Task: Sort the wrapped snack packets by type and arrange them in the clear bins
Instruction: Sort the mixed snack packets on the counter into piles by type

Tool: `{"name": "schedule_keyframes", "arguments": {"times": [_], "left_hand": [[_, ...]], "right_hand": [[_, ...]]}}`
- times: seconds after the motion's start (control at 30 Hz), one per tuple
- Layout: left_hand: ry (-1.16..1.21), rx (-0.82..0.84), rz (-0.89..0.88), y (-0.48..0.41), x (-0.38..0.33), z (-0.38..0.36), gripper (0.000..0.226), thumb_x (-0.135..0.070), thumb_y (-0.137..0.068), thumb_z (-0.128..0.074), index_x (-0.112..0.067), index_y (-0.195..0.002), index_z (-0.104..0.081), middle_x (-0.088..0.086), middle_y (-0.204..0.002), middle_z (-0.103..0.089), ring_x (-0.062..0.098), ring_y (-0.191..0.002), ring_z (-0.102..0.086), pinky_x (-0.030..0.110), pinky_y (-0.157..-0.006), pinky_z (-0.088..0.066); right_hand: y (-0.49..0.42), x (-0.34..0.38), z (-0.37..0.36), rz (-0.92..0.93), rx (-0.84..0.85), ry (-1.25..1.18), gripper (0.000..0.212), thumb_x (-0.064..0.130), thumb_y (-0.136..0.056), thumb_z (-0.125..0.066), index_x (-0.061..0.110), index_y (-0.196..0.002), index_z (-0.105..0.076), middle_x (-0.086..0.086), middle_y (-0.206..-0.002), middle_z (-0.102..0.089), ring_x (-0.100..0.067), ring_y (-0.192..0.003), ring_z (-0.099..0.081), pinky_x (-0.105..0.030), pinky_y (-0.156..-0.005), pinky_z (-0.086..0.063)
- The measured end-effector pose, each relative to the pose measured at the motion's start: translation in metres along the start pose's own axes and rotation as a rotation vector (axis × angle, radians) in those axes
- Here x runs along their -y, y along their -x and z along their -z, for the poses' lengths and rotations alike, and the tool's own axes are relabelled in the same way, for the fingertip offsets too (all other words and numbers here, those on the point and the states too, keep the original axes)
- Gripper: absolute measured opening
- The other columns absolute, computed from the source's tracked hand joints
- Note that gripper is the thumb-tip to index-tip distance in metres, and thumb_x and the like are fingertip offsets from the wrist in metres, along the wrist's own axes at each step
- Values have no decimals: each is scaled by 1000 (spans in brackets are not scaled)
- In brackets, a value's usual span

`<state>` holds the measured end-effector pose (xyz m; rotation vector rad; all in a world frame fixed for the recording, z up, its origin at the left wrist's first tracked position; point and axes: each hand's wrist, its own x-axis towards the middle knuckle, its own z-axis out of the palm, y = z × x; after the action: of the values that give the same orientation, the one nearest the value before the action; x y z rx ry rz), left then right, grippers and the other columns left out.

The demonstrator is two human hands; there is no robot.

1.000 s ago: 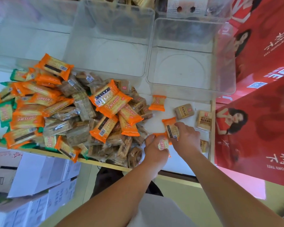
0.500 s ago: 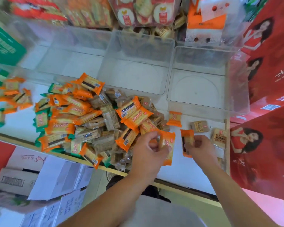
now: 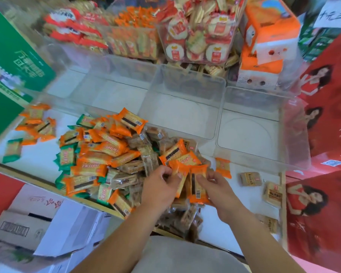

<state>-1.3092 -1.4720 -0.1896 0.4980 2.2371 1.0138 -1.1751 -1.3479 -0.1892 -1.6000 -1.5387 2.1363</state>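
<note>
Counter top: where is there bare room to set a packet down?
The clear bins behind the pile are bare inside. The white counter is free between the pile and the brown packets, and left of the pile. Crowded: the pile itself, where the left hand and right hand hold orange packets.

A shop: stocked snack bins (image 3: 195, 34) along the frame's top, a handwritten price sign (image 3: 335, 14) upper right, cartons (image 3: 28, 223) lower left.
</note>
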Motion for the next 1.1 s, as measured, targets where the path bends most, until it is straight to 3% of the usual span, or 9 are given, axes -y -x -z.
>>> {"name": "schedule_keyframes", "arguments": {"times": [0.17, 0.27, 0.37, 0.47, 0.57, 0.63, 0.7, 0.83, 1.1], "left_hand": [[0, -14, 8, -20, 5, -4, 30, -48, -87, -77, -30, -102, -59, -12, -89, -65, 1, -78, -62, 25, -68, -52], [127, -40, 102, -29, 2, -4, 50, -45, -78, -87, -28, -110, -52, -11, -101, -63, 6, -89, -64, 36, -84, -58], [176, -57, 127, -35, -1, -6, 74, -42, -72, -92, -30, -127, -43, -9, -109, -64, 9, -88, -67, 40, -84, -60], [176, -4, 59, -40, -4, -7, 101, -39, -73, -91, -38, -152, -28, -15, -102, -67, 2, -86, -68, 34, -83, -60], [34, 62, -22, -50, -10, -8, 71, -40, -76, -85, -51, -129, -39, -15, -98, -68, 6, -89, -69, 37, -82, -59], [-97, 62, -54, -55, -18, -7, 51, -41, -78, -82, -44, -107, -41, -8, -88, -65, 11, -76, -65, 42, -71, -59], [-165, 93, -91, -58, -26, -8, 50, -44, -79, -80, -36, -111, -44, -8, -85, -63, 12, -71, -65, 40, -65, -57], [-181, 155, -168, -63, -38, -12, 72, -46, -84, -77, -28, -144, -43, -13, -119, -62, 12, -105, -64, 39, -89, -56], [61, 81, -95, -50, -48, 7, 46, -43, -85, -78, -37, -125, -55, -18, -94, -69, 3, -74, -67, 33, -70, -60]], "right_hand": [[-4, 3, -7, -53, 46, -53, 25, 39, -101, -62, 20, -116, -57, -3, -102, -78, -28, -89, -77, -44, -72, -62], [-7, 4, -8, -49, -20, -72, 29, 36, -100, -64, 13, -117, -57, -9, -104, -77, -33, -92, -76, -55, -80, -62], [-10, 7, -7, -52, -102, -91, 39, 32, -95, -72, 3, -113, -55, -19, -108, -72, -39, -96, -73, -55, -80, -62], [-13, 8, -4, -39, -140, -94, 29, 31, -92, -76, 10, -106, -61, -15, -105, -74, -37, -94, -73, -55, -85, -59], [-19, 7, -1, -73, -113, -141, 28, 27, -94, -74, 9, -109, -60, -16, -105, -75, -37, -95, -74, -52, -82, -61], [-24, 7, -3, -96, -89, -164, 27, 27, -96, -72, 11, -114, -60, -13, -106, -76, -33, -94, -75, -45, -74, -63], [-28, 7, -4, -91, -87, -155, 19, 25, -98, -70, 17, -113, -63, -8, -104, -78, -29, -90, -76, -42, -72, -62], [-33, 7, -2, -62, -120, -143, 41, 27, -92, -76, 21, -129, -59, -6, -119, -72, -28, -93, -76, -51, -79, -63], [-12, 11, 29, 83, -186, -161, 34, 18, -90, -78, 27, -121, -65, -2, -117, -69, -27, -91, -76, -42, -68, -62]]}}
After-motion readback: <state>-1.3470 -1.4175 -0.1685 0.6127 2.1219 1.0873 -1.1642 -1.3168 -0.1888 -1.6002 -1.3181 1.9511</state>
